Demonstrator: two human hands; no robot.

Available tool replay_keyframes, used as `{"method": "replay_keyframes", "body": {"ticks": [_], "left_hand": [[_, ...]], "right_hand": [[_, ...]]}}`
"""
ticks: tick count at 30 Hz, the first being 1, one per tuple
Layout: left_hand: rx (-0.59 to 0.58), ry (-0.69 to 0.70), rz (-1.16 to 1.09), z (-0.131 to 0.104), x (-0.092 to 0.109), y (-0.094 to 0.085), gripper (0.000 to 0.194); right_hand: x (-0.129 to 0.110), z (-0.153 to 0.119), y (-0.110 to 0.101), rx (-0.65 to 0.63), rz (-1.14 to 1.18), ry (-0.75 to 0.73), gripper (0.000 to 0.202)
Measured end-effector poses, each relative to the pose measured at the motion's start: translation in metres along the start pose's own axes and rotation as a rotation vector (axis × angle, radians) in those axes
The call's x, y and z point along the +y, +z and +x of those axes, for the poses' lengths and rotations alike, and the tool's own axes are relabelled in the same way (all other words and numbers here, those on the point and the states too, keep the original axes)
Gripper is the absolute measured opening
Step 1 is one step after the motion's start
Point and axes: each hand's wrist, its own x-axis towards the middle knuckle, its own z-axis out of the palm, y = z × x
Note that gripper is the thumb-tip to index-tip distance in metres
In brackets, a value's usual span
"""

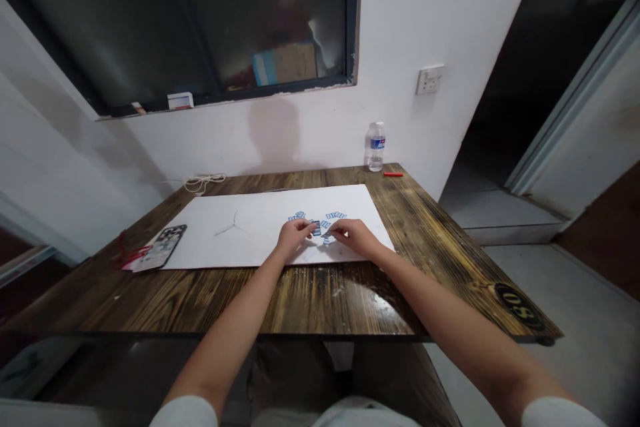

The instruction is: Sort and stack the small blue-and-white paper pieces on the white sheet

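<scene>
Over the right part of a white board [270, 210], my two hands are close together. My left hand [294, 237] pinches a small dark piece with blue stripes [316, 228] between thumb and fingertips. Just to its right, my right hand [353, 236] has its fingers closed on a thin small piece [327, 234], seen nearly edge-on. Several small blue-and-white striped pieces [336, 215] lie on the board beyond my hands, and another group [299, 215] is near my left fingers. Thin dark lines [233, 223] forming a three-armed shape mark the board's left half.
The board lies on a dark wooden table [200, 300]. At its left end are a phone with a patterned case [167, 247] and red items [133, 255]. A white cable [204, 180], a water bottle [377, 148] and a red pen-like stick [393, 175] are along the back.
</scene>
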Motion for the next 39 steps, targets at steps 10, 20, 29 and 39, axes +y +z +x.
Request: {"method": "replay_keyframes", "body": {"ticks": [10, 20, 29, 39], "left_hand": [[-0.192, 0.051, 0.137, -0.003, -0.001, 0.000, 0.038], [-0.289, 0.092, 0.073, -0.006, 0.006, 0.001, 0.034], [-0.222, 0.093, 0.124, -0.006, 0.004, 0.002, 0.035], [0.136, -0.002, 0.007, 0.003, -0.003, -0.005, 0.041]], "right_hand": [[0.004, -0.001, 0.006, 0.092, 0.138, 0.069, 0.020], [0.003, -0.001, 0.009, 0.136, 0.209, 0.098, 0.032], [0.009, 0.000, 0.003, 0.088, 0.062, 0.108, 0.016], [0.012, 0.000, -0.004, -0.258, -0.451, -0.141, 0.015]]}}
